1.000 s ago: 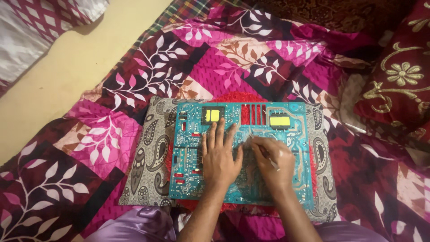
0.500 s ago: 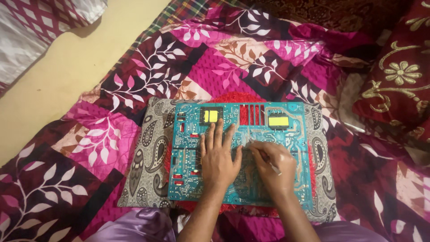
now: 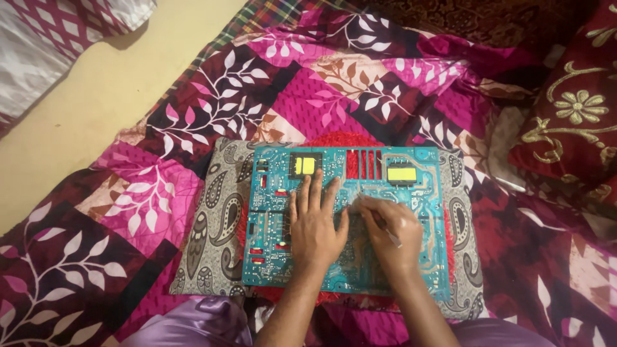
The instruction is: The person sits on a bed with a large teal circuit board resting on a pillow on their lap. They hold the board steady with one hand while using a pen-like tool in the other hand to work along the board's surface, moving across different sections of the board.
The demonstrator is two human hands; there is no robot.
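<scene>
A teal circuit board [image 3: 347, 218] lies flat on a grey paisley cushion [image 3: 205, 225], with two yellow blocks near its far edge. A thin grey tool [image 3: 389, 234] rests tilted on its middle.

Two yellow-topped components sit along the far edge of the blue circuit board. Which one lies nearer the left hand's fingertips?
The yellow component on the left: the left hand reaches just below it.

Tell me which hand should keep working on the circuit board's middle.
Right hand, probably: it holds a thin tool over the teal circuit board, while the left hand lies flat, steadying it.
</scene>
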